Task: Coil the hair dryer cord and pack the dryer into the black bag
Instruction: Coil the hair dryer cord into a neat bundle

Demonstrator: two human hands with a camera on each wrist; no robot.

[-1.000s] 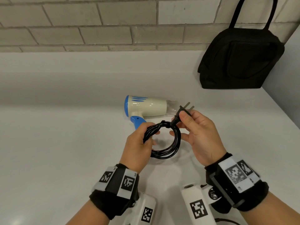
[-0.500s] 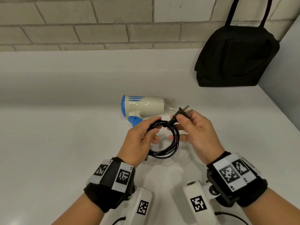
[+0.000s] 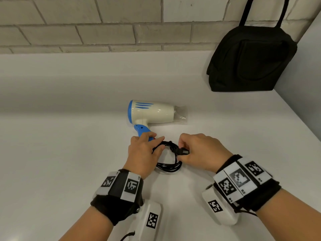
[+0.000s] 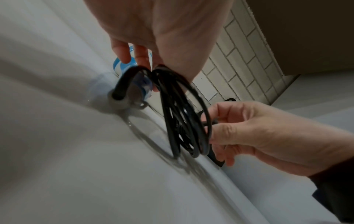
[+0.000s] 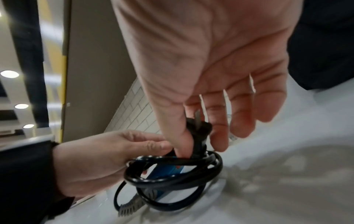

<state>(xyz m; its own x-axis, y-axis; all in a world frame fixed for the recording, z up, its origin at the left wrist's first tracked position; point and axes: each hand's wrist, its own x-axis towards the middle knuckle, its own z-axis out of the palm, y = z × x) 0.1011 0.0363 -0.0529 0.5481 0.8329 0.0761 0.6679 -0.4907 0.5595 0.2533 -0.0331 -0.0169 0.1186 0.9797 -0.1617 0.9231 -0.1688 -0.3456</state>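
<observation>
The cream and blue hair dryer [image 3: 152, 113] lies on its side on the white counter [image 3: 69, 153], nozzle to the right, blue handle toward me. Its black cord [image 3: 169, 165] [image 4: 184, 121] [image 5: 172, 172] is wound into a small coil just in front of the handle. My left hand [image 3: 144, 153] grips the coil's left side. My right hand [image 3: 199, 152] pinches the plug [image 3: 182, 151] [image 5: 199, 133] between thumb and forefinger, at the coil's top right. The black bag [image 3: 251, 60] stands at the back right against the wall, handles up.
A brick wall [image 3: 104, 23] runs along the back behind a raised white ledge. A grey side wall [image 3: 304, 84] closes the counter on the right, next to the bag.
Both hands have lowered the coil toward the counter near the dryer handle. My right hand has turned palm down, bringing the plug from pointing up and away to lying across the coil's top.
</observation>
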